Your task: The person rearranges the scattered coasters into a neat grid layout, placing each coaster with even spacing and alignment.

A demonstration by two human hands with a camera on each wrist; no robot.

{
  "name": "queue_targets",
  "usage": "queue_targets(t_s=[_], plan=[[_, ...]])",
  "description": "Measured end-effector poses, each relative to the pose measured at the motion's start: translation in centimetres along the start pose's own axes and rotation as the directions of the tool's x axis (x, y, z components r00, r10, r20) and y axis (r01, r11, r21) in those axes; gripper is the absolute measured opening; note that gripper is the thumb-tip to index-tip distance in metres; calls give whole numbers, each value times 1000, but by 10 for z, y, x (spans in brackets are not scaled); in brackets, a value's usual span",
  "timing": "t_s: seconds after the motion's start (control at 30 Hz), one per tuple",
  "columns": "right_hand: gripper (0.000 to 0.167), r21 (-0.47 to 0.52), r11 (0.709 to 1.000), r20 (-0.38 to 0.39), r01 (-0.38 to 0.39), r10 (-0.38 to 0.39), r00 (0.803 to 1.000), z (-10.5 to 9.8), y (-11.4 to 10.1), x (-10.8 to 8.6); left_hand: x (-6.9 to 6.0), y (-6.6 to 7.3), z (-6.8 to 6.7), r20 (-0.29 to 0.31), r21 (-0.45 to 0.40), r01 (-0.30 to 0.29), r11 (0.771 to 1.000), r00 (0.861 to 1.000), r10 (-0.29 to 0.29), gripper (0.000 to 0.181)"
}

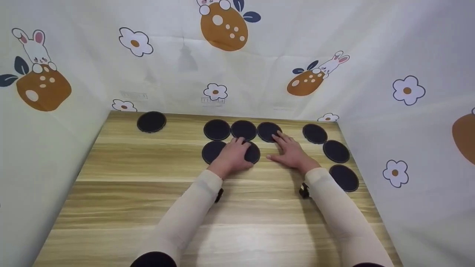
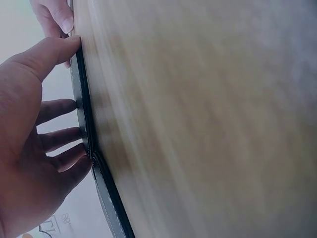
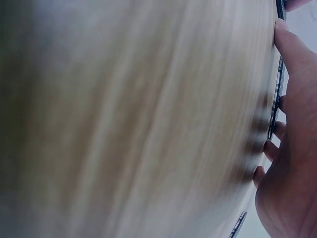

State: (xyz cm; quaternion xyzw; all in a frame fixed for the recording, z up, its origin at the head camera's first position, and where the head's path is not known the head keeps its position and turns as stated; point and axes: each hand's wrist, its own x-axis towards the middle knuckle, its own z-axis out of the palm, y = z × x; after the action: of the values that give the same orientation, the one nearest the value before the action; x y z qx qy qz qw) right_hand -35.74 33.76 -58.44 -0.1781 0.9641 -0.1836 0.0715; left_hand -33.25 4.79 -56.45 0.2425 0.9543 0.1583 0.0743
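Several round black coasters with stitched rims lie on a wooden table. My left hand (image 1: 233, 155) rests over the lower middle coaster (image 1: 253, 152), covering part of it and of the coaster (image 1: 212, 151) to its left. In the left wrist view its thumb and fingertips touch the rim of the black coaster (image 2: 84, 94), fingers spread. My right hand (image 1: 291, 152) reaches to the upper coaster (image 1: 268, 131), its fingertips at the right edge, thumb out to the left on the table. The right wrist view shows its fingers (image 3: 292, 49) spread along a coaster edge.
Two more coasters, one upper left (image 1: 216, 129) and one upper middle (image 1: 243, 129), complete the top row. Another coaster (image 1: 151, 121) lies far left; three, including one coaster (image 1: 336, 151), line the right edge. Printed cloth walls (image 1: 167, 74) surround the wooden table (image 1: 141, 207).
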Motion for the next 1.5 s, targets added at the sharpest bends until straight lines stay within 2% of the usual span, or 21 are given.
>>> queue_targets(t_s=[0.37,0.87,1.1,1.3,1.5], plan=[[101,4,1000,3,1,-1,1000,2,4,1,-3,1,-1,23,-18,6,1000,1000,-5,83],[102,-3,1000,5,8,-7,1000,2,5,2,-3,-2,-2,25,-22,-8,1000,1000,9,85],[102,6,1000,2,9,-9,1000,1,5,1,-5,-7,-5,0,-35,-9,999,1000,9,83],[102,-1,1000,-10,9,-9,1000,1,3,1,-10,-11,-11,-39,-51,-26,998,999,24,77],[101,-8,1000,-19,19,-19,1000,1,2,1,-17,-18,-15,-52,-71,-22,997,998,18,74]])
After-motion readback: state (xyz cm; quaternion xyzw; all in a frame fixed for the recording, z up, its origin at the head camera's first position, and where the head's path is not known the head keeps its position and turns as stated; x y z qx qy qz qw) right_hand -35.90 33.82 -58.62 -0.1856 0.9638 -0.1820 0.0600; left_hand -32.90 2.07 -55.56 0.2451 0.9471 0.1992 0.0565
